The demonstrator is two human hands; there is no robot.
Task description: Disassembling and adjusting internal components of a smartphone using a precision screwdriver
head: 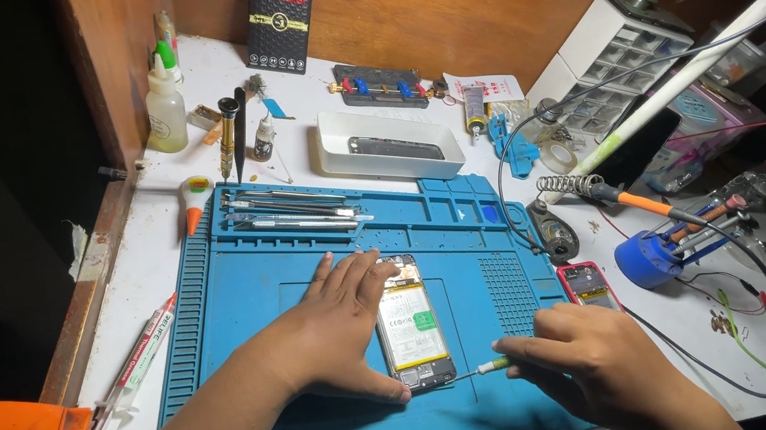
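An opened phone lies back-up in the middle of the blue work mat on the white counter. The left hand rests flat on it, fingers spread over its left edge, thumb at the near end. The right hand is curled around a small screwdriver whose tip meets the phone's near right corner. Tweezers lie along the mat's far edge

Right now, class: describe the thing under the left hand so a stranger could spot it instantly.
Find the blue mat covering the white bench. At its middle the left hand steadies an opened phone, its back removed. Unlike the intact small phone nearby, it shows bare internals.
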